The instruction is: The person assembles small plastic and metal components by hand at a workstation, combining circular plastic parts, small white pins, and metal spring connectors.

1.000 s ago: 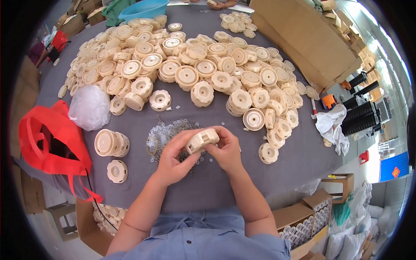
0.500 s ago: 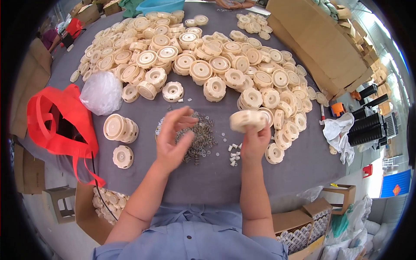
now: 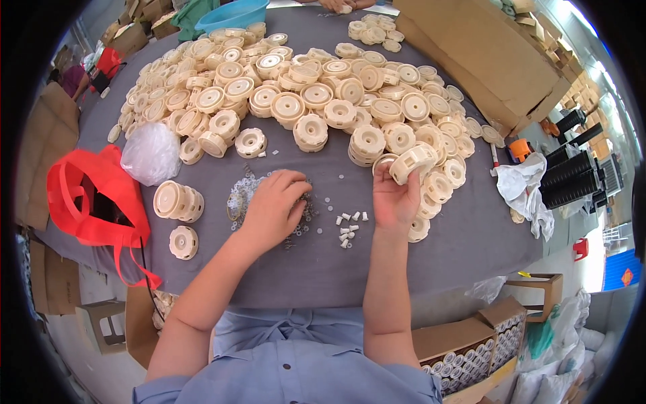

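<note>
Fingers of my right hand (image 3: 396, 196) grip a cream wheel (image 3: 412, 162), left hand (image 3: 274, 209) curled, probably pinching among washers (image 3: 243, 195); next needs one lifted

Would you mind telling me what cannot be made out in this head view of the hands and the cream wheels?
- Left hand: its fingertips cover the pile of small metal parts, so any pinch is hidden.
- Small metal parts: too small to tell their kind.
- Cream wheel in the right hand: its underside is hidden by the fingers.
- Another person's hand: cut off by the top edge.
</note>
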Available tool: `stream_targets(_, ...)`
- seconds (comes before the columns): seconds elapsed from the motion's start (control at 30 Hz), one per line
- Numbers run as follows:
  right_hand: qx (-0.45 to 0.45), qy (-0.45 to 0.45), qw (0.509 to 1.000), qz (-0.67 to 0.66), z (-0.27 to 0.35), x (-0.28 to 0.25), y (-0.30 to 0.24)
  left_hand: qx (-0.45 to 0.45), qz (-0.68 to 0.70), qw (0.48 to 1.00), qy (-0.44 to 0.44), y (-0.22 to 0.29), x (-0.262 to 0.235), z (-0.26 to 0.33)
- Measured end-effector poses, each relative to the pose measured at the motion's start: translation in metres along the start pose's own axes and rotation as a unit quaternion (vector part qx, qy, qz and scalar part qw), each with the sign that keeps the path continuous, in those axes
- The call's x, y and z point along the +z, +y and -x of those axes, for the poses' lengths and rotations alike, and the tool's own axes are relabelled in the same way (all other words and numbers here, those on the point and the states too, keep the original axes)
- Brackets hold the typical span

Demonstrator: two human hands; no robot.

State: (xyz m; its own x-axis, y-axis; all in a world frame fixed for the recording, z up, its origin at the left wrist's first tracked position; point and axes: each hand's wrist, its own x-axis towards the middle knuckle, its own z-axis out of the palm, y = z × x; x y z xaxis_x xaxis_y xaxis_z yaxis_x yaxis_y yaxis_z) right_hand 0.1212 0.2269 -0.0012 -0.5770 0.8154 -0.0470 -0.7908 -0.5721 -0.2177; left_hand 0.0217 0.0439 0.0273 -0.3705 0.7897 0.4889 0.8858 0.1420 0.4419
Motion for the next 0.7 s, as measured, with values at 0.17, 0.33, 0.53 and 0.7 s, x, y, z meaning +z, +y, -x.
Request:
stream_targets(0.17, -0.005, 0.013, 1.0, -0.011, -0.003, -0.004, 0.0, -0.011, -0.08, 0.997, 0.019, -0.027, -0.011, -0.024)
stream_targets(0.33, 0.024, 0.007, 0.999, -0.034, 0.002, -0.001, 0.003, -0.154, -0.105, 0.98, -0.075, -0.061, -0.028, -0.026)
stream_targets(0.53, 0.04, -0.018, 0.999, -0.023, 0.001, -0.003, 0.003, -0.103, -0.062, 0.979, -0.165, -0.065, -0.013, -0.04)
stream_targets(0.7, 0.063, -0.077, 0.993, -0.061, 0.0, -0.008, 0.008, -0.068, -0.059, 0.961, -0.263, -0.049, 0.01, -0.055)
